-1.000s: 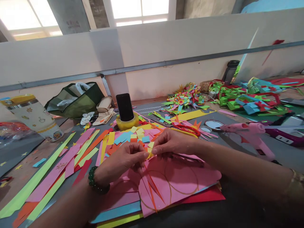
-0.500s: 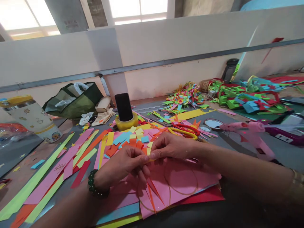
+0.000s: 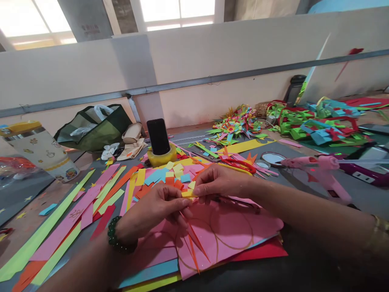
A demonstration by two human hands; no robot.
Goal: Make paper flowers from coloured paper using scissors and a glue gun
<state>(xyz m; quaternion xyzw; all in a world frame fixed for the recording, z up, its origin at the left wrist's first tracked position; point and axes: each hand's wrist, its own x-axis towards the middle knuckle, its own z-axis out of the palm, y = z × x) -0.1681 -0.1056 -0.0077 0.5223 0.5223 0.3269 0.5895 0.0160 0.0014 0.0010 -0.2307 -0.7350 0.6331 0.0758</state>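
My left hand (image 3: pixel 154 209) and my right hand (image 3: pixel 217 184) meet over the table, both pinching one small yellow paper piece (image 3: pixel 188 194) between fingertips. A green bead bracelet (image 3: pixel 117 241) sits on my left wrist. Under the hands lies a pink paper sheet (image 3: pixel 231 233) with drawn circles and orange paper spikes (image 3: pixel 194 243) on it, stacked on red, blue and yellow sheets. Small cut paper squares (image 3: pixel 170 176) in several colours lie just beyond my fingers.
Long paper strips (image 3: pixel 69 219) spread at the left. A phone (image 3: pixel 158 136) stands in a yellow tape roll. Red-handled scissors (image 3: pixel 240 165), a pink glue gun (image 3: pixel 319 170), a green bag (image 3: pixel 94 127), a bottle (image 3: pixel 39 150) and piled paper crafts (image 3: pixel 316 121) surround the spot.
Both hands stayed together on the yellow piece, working it with the fingertips; it now shows more plainly between them. The view shifted slightly.
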